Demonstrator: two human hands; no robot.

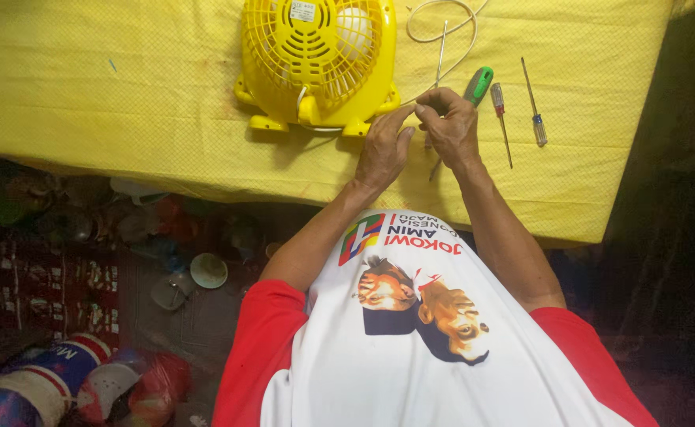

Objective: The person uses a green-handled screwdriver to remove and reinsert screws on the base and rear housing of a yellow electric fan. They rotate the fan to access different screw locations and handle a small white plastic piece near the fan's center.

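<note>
Both hands: left hand (384,150), right hand (448,125) pinch white wire (442,35) beside yellow fan (318,59).

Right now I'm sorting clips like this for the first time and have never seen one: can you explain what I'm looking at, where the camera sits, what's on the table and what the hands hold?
There is no machine here, only a person working with bare hands. The single picture comes from a camera worn on the person's head, looking down over their white and red shirt to the table. The table carries a yellow cloth. On it stands a small yellow fan with a white cord looping away behind it. To the right lie a green-handled screwdriver and two thin screwdrivers, one red-handled, one blue-handled. The left hand and right hand meet just beside the fan's base, fingertips pinched together on something small, probably part of the cord; it is too small to tell. The floor at the left is dim and cluttered.
</note>
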